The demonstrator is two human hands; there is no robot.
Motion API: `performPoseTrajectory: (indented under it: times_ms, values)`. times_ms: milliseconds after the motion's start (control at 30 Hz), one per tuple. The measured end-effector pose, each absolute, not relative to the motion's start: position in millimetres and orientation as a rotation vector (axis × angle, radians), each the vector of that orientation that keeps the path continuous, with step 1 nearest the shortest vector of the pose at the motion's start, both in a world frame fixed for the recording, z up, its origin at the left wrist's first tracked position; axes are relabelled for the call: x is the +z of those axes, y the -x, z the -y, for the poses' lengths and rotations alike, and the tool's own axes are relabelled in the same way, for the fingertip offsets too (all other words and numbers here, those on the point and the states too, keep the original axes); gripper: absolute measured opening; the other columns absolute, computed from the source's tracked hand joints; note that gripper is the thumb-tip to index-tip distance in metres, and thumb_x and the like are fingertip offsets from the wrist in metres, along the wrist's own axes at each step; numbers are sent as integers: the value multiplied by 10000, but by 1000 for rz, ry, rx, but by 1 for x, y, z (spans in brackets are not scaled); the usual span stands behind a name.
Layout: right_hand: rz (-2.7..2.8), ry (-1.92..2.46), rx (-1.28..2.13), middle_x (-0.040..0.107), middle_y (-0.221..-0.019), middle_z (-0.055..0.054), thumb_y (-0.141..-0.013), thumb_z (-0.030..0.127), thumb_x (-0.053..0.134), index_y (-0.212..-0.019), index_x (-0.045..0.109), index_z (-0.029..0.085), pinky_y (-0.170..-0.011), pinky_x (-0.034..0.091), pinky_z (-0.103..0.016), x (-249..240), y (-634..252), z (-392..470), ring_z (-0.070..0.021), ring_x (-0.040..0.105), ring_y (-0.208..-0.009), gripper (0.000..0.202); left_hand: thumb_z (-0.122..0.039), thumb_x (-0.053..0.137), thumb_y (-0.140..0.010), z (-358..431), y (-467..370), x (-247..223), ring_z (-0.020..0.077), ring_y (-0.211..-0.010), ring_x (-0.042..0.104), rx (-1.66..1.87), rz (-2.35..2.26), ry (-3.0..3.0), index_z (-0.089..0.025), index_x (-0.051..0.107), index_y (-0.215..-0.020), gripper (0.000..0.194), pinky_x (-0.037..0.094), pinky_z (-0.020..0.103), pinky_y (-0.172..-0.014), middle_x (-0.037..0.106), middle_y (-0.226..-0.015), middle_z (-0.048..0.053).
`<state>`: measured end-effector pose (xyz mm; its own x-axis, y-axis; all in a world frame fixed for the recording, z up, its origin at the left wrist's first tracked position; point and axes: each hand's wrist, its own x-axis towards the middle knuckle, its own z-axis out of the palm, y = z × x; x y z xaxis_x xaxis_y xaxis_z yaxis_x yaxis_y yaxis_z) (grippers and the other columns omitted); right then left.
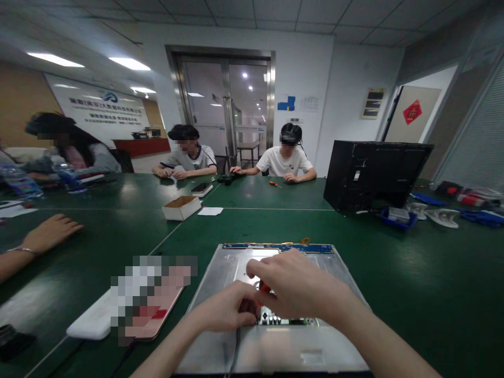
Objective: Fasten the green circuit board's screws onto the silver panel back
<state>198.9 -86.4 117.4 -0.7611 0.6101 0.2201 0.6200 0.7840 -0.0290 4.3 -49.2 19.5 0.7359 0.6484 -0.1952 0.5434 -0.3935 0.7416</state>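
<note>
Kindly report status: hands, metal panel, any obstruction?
Right hand holds red tool; left hand beside it. Metal panel flat on table. Dark cable across near part.

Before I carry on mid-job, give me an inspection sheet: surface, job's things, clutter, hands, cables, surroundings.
Surface: green table, pale seam lines across it.
Job's things: metal panel on the table, blue strip along its far edge; circuit board partly hidden by the hands.
Clutter: white slab and pink slab at left; open white box; black casing at right.
Hands: left hand at the board; right hand curled about a red object, mostly hidden.
Cables: black cable over the panel's near part.
Surroundings: two people seated opposite; another person's hand at left.
</note>
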Motion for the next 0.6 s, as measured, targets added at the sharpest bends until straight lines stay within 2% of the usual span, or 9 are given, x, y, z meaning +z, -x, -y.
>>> performPoseTrajectory:
  times_ms: [133,367,600]
  values:
    - [2762,970,-101,695,-812,-22,-856,306,541,-950,555,189,-488,189,-285,118,-199,85,-153,596,-652,150,-175,586,-701,49,-4,17,165,-717,567,166,-909,-2102,-158,626,-826,132,430,247,-620,615,-779,5]
    - [2785,868,-26,662,-927,-37,-781,261,542,-1031,522,184,-474,229,-280,120,-203,89,-161,580,-680,262,-185,607,-698,48,-4,17,176,-736,566,160,-935,-2126,-161,649,-811,124,433,249,-629,632,-775,11]
    - [2754,945,-76,692,-888,-30,-843,256,525,-1001,542,187,-486,209,-284,118,-200,86,-154,592,-671,173,-180,595,-703,50,-5,20,153,-689,562,177,-881,-2076,-168,650,-903,208,437,242,-611,632,-787,4]
